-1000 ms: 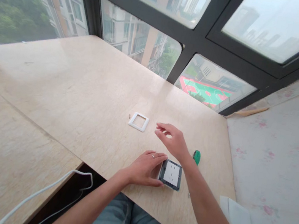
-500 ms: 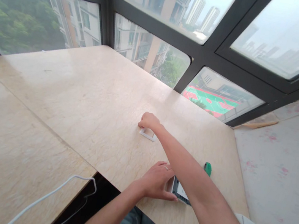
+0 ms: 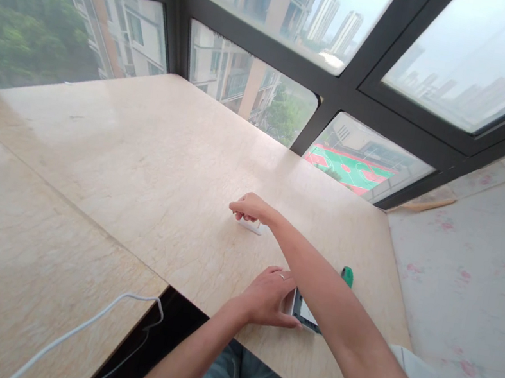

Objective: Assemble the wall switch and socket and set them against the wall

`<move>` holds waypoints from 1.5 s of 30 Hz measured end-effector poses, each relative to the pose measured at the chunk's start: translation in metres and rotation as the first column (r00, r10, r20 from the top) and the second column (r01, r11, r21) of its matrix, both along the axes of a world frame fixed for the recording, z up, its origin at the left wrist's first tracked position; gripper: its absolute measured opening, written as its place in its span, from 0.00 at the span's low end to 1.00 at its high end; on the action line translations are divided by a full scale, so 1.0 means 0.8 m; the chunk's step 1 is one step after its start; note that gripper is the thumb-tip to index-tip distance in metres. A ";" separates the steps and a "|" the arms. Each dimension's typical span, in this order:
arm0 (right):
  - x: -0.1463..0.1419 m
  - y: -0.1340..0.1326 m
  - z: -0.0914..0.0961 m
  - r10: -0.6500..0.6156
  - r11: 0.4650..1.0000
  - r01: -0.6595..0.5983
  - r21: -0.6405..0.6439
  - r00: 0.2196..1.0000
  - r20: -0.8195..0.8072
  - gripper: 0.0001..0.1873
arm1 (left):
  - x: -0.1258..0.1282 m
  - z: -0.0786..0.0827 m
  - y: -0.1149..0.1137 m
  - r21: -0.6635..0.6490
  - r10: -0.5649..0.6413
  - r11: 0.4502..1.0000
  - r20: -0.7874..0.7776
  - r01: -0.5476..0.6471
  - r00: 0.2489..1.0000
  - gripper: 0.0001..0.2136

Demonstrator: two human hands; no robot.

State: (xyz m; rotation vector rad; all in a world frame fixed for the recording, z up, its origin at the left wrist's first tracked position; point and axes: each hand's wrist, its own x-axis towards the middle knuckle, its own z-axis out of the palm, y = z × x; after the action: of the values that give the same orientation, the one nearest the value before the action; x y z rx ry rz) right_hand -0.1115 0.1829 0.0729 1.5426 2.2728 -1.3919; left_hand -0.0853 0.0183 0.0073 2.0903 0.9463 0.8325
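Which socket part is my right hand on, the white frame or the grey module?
The white frame, farther out; the grey module is by your left hand.

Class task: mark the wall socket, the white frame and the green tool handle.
wall socket [image 3: 305, 312]: head view, white face beside the left hand [image 3: 268, 297].
white frame [image 3: 253, 227]: head view, edge showing under the right hand [image 3: 252, 207].
green tool handle [image 3: 347, 275]: head view, rounded end.

The right hand [image 3: 249, 208] is stretched out over the table [image 3: 141, 156], fingers curled down onto a white frame [image 3: 254, 228], which it mostly hides. The left hand [image 3: 268, 297] rests on the left side of a socket [image 3: 307, 314] near the table's front edge. A green tool [image 3: 347, 275] lies just behind the right forearm. A white cable [image 3: 86, 324] loops at lower left.
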 end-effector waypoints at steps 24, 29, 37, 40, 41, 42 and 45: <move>0.269 -0.149 0.021 -0.411 0.908 0.360 -0.214 0.663 -0.626 0.10 | -0.001 -0.002 0.002 0.018 -0.020 1.000 -0.066 0.021 0.998 0.40; 0.290 -0.175 0.013 -0.266 0.906 0.400 0.137 0.790 -0.552 0.10 | -0.001 0.003 0.000 0.022 -0.007 1.000 -0.074 0.008 0.997 0.41; 0.291 -0.194 -0.002 -0.003 0.826 0.151 0.544 0.965 -0.262 0.09 | 0.001 -0.003 0.001 0.033 -0.001 0.999 -0.134 0.006 0.991 0.36; 0.292 -0.193 -0.006 0.044 0.807 0.094 0.583 0.975 -0.219 0.10 | 0.001 -0.002 0.001 0.026 0.003 1.000 -0.140 0.000 0.990 0.34; 0.293 -0.193 -0.007 0.056 0.804 0.082 0.589 0.975 -0.213 0.10 | 0.001 -0.001 0.001 0.024 0.004 1.000 -0.141 0.000 0.990 0.33; 0.293 -0.192 -0.008 0.068 0.799 0.072 0.596 0.976 -0.208 0.10 | 0.001 0.000 0.001 0.022 0.003 1.000 -0.140 0.000 0.990 0.33; 0.294 -0.192 -0.011 0.096 0.782 0.041 0.622 0.978 -0.185 0.11 | 0.001 0.000 0.001 0.012 0.005 1.000 -0.144 -0.003 0.990 0.33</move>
State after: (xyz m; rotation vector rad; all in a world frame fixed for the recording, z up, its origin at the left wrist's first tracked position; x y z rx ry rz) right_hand 0.1240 0.0297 0.0638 1.5350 3.0959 -0.8431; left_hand -0.0841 0.0188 0.0075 2.1831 1.0237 0.6975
